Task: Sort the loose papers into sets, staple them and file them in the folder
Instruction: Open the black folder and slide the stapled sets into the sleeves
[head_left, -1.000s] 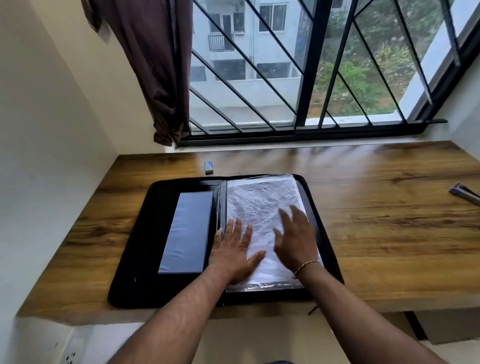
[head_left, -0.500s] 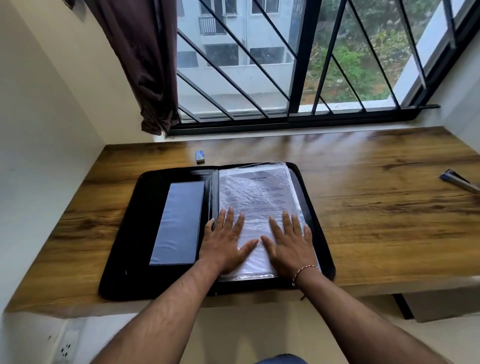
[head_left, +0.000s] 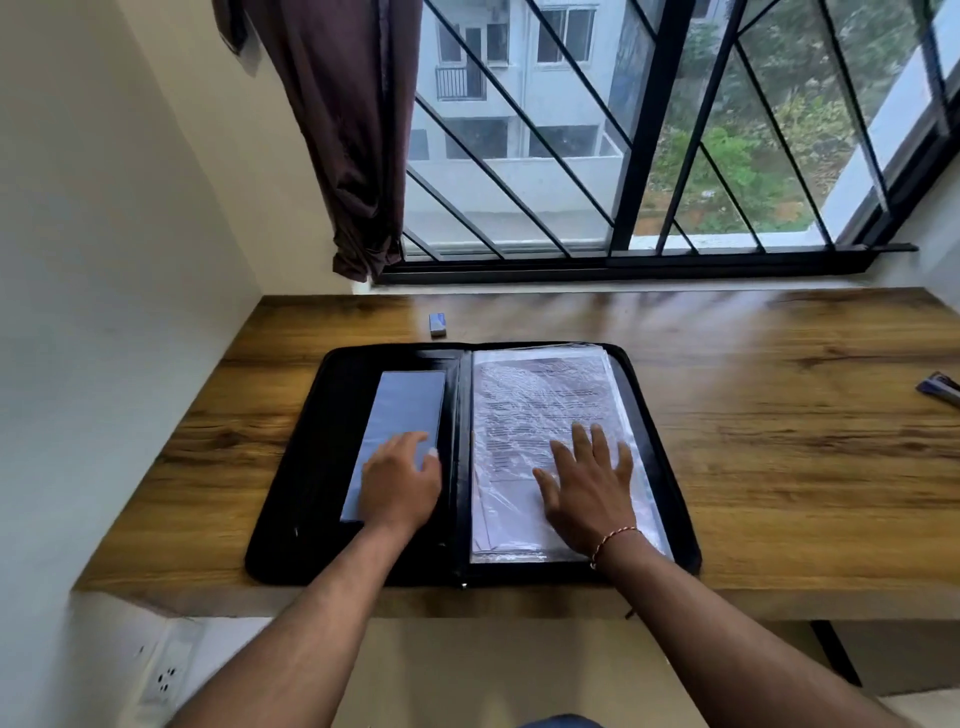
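Since a moment ago the left hand (head_left: 400, 486) has crossed over the spine of the folder (head_left: 296, 509), leaving the papers (head_left: 540, 405) and settling on the folder's left half, while the right hand (head_left: 587, 499) has stayed flat on the papers. Behind everything a barred window (head_left: 571, 156) fills the far wall, with a dark brown curtain (head_left: 353, 130) bunched at its left side. Below it a wooden desk (head_left: 779, 441) runs the width of the view, and the black zip folder lies open on it near the front edge, left of the middle. The folder's right half holds the printed papers under a crinkled clear sleeve, stacked so that their edges fan slightly at the right and bottom. Its left half carries a tall blue-grey panel (head_left: 405, 405) — the left hand rests palm down on the lower part of it, fingers loosely extended and gripping nothing, though motion blur softens the fingertips. The right hand lies palm down with straight, spread fingers pressing on the lower half of the sleeve, holding nothing; a thin beaded bracelet (head_left: 613, 540) circles that wrist. At the far right edge of the desk, well apart from the folder, the end of a stapler (head_left: 940, 387) shows. A small blue box (head_left: 438, 323) sits on the desk just beyond the folder's far edge.
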